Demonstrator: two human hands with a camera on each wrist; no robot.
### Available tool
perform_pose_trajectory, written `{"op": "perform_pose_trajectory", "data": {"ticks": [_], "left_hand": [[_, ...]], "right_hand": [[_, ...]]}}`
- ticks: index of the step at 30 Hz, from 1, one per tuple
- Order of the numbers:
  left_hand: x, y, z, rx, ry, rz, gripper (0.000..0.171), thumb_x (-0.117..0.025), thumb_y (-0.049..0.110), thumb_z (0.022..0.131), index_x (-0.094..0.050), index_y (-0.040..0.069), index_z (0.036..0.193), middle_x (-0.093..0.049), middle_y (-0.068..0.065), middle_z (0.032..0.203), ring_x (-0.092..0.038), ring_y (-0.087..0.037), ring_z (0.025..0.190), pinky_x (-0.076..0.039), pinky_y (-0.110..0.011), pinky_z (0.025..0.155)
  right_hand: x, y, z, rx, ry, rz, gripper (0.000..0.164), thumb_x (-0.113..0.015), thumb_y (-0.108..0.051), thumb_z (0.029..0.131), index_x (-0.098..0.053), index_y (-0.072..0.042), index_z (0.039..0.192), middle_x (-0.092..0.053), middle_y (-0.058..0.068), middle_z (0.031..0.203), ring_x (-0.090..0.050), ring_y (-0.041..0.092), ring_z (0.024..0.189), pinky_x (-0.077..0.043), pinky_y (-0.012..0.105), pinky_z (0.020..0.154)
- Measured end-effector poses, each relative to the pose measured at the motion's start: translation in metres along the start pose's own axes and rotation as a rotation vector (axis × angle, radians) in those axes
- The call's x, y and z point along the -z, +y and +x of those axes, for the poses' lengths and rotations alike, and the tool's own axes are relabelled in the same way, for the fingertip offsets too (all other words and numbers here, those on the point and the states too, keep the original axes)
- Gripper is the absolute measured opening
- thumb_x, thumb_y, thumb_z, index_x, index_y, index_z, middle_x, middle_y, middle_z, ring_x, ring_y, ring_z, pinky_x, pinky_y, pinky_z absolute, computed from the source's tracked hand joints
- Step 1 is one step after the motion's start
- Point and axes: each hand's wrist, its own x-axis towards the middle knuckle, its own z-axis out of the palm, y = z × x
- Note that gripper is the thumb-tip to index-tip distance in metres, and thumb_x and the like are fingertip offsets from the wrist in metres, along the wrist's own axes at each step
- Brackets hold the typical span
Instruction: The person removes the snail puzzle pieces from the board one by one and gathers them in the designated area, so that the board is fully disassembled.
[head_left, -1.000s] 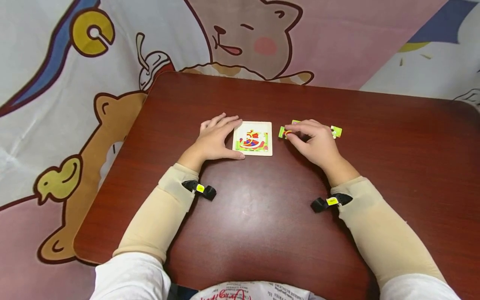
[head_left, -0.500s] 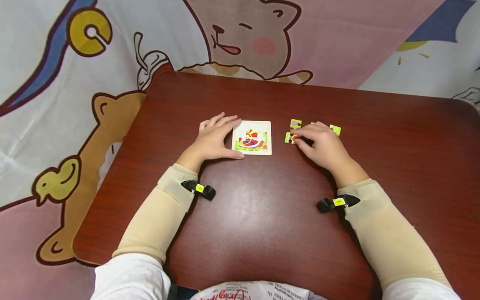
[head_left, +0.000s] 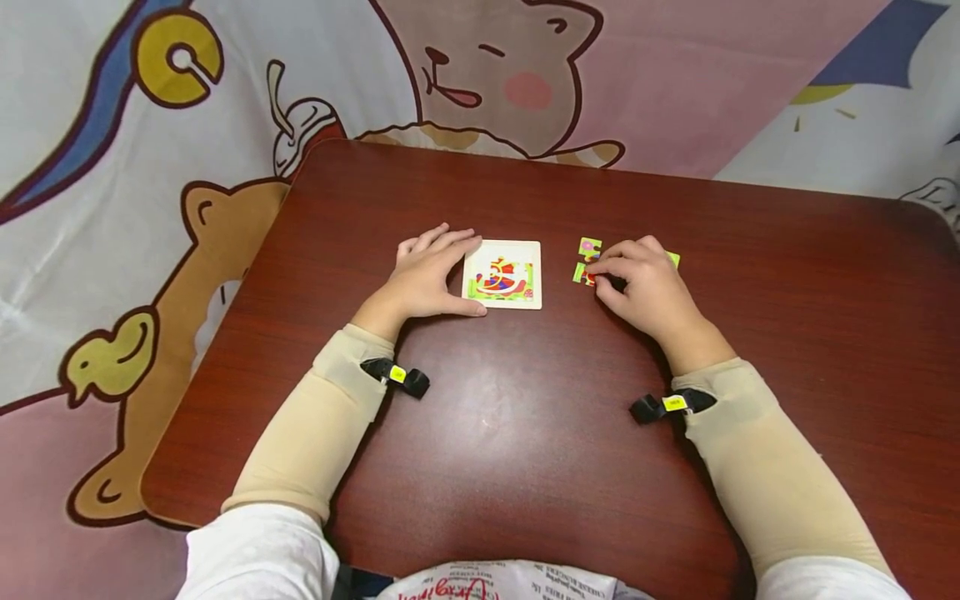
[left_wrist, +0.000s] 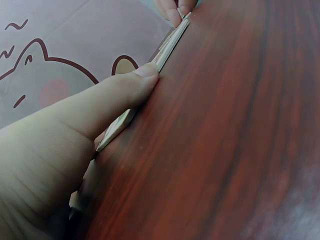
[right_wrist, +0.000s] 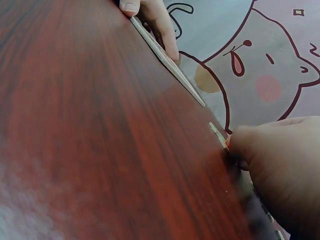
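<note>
Spreading wide, the left hand point(head_left: 427, 275) rests against the square tray point(head_left: 528, 275), its thumb along the near edge and its fingers at the far left corner. The right hand point(head_left: 641, 283) is nearly closed, thumb and forefinger pinching the right end of a green-and-red puzzle piece point(head_left: 580, 272) just right of the tray; whether the piece lies flat is hard to judge with the fingertips over it. Its green end points left, toward the tray.

Nearly as wide as deep, the tray shows no clear long axis; its sides run roughly straight away from the person. The picture in it has its green strip on the near side, with a pale area beyond. A piece with a pink flower point(head_left: 589, 246) lies just beyond the pinched one, and a green piece point(head_left: 674, 260) is half hidden behind the right hand.

Black wrist straps point(head_left: 375, 369) carry yellow labels point(head_left: 674, 403), their lettering too small to read. At the table's point(head_left: 480, 483) near edge, printed cloth point(head_left: 517, 575) bears small type, apparently including "CHEESE BURGERS", and red script. Cartoon bears cover the backdrop point(head_left: 660, 83).
</note>
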Motion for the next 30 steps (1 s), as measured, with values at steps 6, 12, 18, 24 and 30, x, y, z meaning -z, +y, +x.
{"op": "perform_pose_trajectory", "data": {"ticks": [6,12,18,24,30], "left_hand": [[0.000,-0.001,0.000,0.000,0.000,-0.002,0.116,-0.083,0.076,0.074,-0.039,0.023,0.167,-0.033,0.005,0.172,-0.016,-0.029,0.161,-0.019,-0.056,0.116],[0.000,-0.001,-0.001,-0.002,0.000,-0.006,0.116,-0.083,0.076,0.074,-0.040,0.023,0.167,-0.033,0.005,0.172,-0.016,-0.030,0.161,-0.019,-0.056,0.116],[0.001,0.000,-0.001,-0.007,0.004,-0.006,0.115,-0.082,0.077,0.074,-0.040,0.024,0.167,-0.033,0.005,0.172,-0.016,-0.030,0.161,-0.019,-0.057,0.116],[0.001,-0.001,-0.002,-0.007,0.004,-0.010,0.116,-0.083,0.076,0.073,-0.040,0.023,0.167,-0.033,0.005,0.172,-0.016,-0.029,0.162,-0.019,-0.057,0.116],[0.001,0.000,-0.002,-0.010,0.005,-0.017,0.116,-0.083,0.076,0.074,-0.040,0.023,0.167,-0.033,0.005,0.172,-0.016,-0.029,0.161,-0.019,-0.057,0.116]], "right_hand": [[0.001,-0.001,0.000,-0.009,-0.011,-0.023,0.022,-0.070,-0.001,0.086,-0.085,-0.004,0.101,-0.073,0.016,0.102,-0.055,0.041,0.094,-0.041,0.052,0.089],[0.001,-0.002,-0.001,-0.026,-0.012,-0.017,0.021,-0.069,-0.001,0.087,-0.084,-0.003,0.102,-0.072,0.016,0.102,-0.056,0.040,0.095,-0.042,0.053,0.090],[0.000,-0.004,0.000,-0.018,0.014,-0.008,0.021,-0.069,-0.001,0.087,-0.084,-0.004,0.101,-0.072,0.014,0.102,-0.057,0.039,0.095,-0.042,0.055,0.088],[-0.008,-0.015,0.004,-0.002,0.080,0.065,0.018,-0.071,-0.003,0.087,-0.085,-0.008,0.099,-0.073,0.011,0.104,-0.058,0.037,0.098,-0.041,0.055,0.085],[-0.018,-0.029,0.008,0.032,0.051,0.121,0.014,-0.076,-0.008,0.088,-0.085,-0.011,0.099,-0.073,0.008,0.106,-0.059,0.033,0.099,-0.042,0.054,0.089]]}}
